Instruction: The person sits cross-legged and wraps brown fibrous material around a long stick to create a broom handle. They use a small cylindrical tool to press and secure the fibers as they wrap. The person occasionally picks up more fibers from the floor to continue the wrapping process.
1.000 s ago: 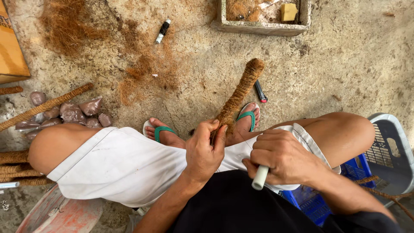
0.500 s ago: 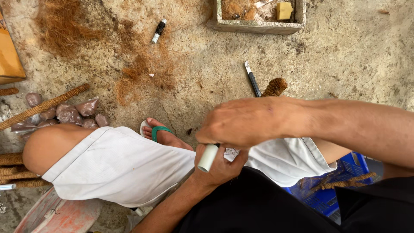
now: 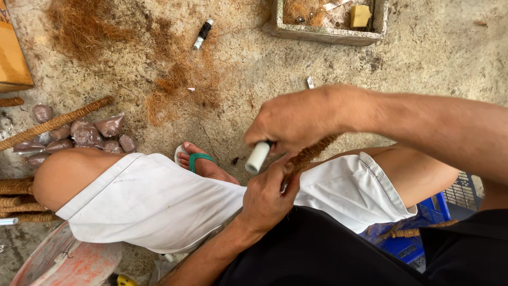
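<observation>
R hand (image 3: 299, 119) is a closed fist round a short white tube (image 3: 257, 157), the tube's free end poking out low-left of the knuckles; L hand (image 3: 267, 198) sits just below it, fingers curled tight on a fibre-wrapped stick (image 3: 312, 151), thumb along its side; the stick lies across the lap, running up-right from the L hand & passing under the R hand, mostly hidden; tube & stick look v. close, can't tell if touching; both over white shorts (image 3: 159, 201), knees spread L & R; a foot in a green-strapped sandal (image 3: 197, 160) just left of the hands on the concrete floor (image 3: 423, 63); far left, loose brown coir fibre (image 3: 174, 85) scattered, a small black & white spool (image 3: 202, 34) beyond it; far centre-right a concrete trough (image 3: 323, 33) w/ a yellow block (image 3: 360, 15) inside; left side, small brown-filled bags (image 3: 90, 132) beside more wrapped sticks (image 3: 53, 123); near right, a blue crate (image 3: 413, 233) under the thigh; near left, a reddish basin (image 3: 69, 262)
</observation>
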